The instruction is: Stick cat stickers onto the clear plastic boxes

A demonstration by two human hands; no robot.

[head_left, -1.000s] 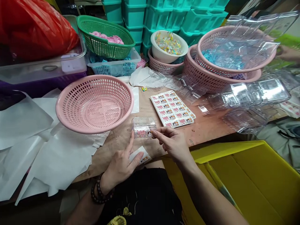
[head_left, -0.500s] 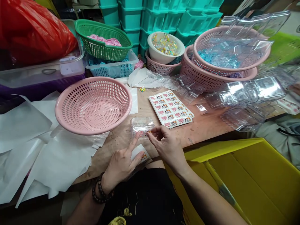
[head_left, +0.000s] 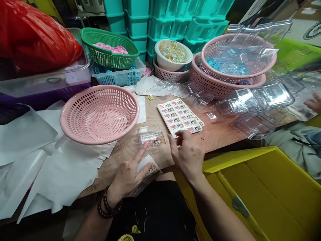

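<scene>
A small clear plastic box (head_left: 149,130) lies on the wooden table in front of me, with a cartoon cat sticker (head_left: 157,142) on its near side. The outstretched index finger of my left hand (head_left: 127,175) touches the sticker's left part. Under that hand's thumb is a partly used sticker sheet (head_left: 154,165), gripped against the fingers and reaching past the table edge. My right hand (head_left: 188,155) hovers right of the box, thumb and index finger apart, nothing visible between them. Just beyond it lies a stack of full sticker sheets (head_left: 179,115).
A pink basket (head_left: 100,113) stands left, beside white backing papers (head_left: 67,174). Clear plastic boxes (head_left: 263,97) and stacked pink baskets (head_left: 225,83) occupy the right. A yellow carton (head_left: 271,190) sits below the table edge. Another person's hand (head_left: 314,102) shows far right.
My right hand has let go of the sticker's right end and drawn back to the right. My left index finger has moved onto the sticker. The view has shifted slightly right.
</scene>
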